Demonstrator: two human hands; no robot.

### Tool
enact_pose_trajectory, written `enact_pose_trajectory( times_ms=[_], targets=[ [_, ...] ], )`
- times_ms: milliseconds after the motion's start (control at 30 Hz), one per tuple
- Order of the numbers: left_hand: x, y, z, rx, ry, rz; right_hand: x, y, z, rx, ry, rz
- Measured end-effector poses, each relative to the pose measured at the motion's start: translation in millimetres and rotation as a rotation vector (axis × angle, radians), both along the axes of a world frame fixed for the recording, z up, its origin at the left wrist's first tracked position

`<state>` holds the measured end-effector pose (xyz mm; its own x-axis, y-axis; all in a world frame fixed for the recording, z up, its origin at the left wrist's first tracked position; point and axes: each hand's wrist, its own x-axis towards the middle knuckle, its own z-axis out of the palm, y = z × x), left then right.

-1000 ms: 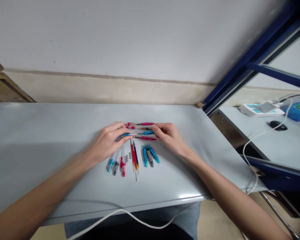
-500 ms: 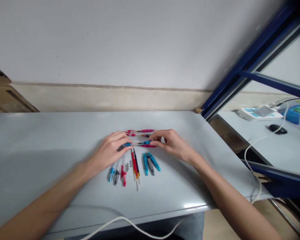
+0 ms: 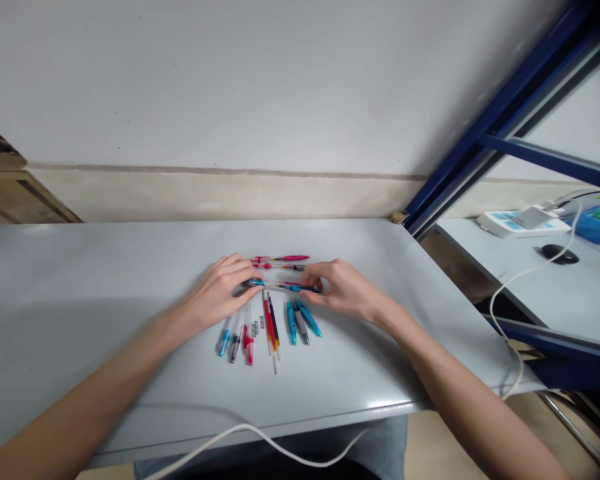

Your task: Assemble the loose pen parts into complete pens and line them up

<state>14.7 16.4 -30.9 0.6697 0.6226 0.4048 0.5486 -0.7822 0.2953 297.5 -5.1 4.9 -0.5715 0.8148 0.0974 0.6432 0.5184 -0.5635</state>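
Observation:
My left hand (image 3: 230,285) pinches the left end of a blue-and-clear pen (image 3: 254,283), low over the table. The pen's right end, with blue and dark parts, is between the thumb and fingers of my right hand (image 3: 333,285). Just beyond lie a red pen (image 3: 293,257) and a pen with a dark grip (image 3: 293,267). Nearer to me are clear barrels with blue, dark and red ends (image 3: 249,350), small clear pieces (image 3: 255,328), red and dark refills (image 3: 270,323), and blue and grey grips (image 3: 300,321).
The grey table (image 3: 80,320) meets a wall behind. A white cable (image 3: 250,430) crosses its front edge. Beyond a blue frame (image 3: 430,190) at right are a black mouse (image 3: 560,254) and a white power strip (image 3: 510,225). A wooden cabinet (image 3: 15,197) stands far left.
The right end of the held pen and my right hand's fingers have shifted slightly, and the red part beneath them is now more covered. The view has tilted a little.

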Motion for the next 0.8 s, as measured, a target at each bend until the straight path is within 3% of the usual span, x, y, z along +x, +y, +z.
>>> enact_pose_trajectory(
  times_ms=[400, 800],
  targets=[
    [-3.4, 3.0, 0.5, 0.059, 0.066, 0.015, -2.8, 0.0, -11.4, 0.173, -0.091, -0.011],
    [-2.6, 3.5, 0.9, 0.025, 0.068, 0.012, -5.6, 0.4, -14.2, 0.171, -0.098, 0.029]
  ],
)
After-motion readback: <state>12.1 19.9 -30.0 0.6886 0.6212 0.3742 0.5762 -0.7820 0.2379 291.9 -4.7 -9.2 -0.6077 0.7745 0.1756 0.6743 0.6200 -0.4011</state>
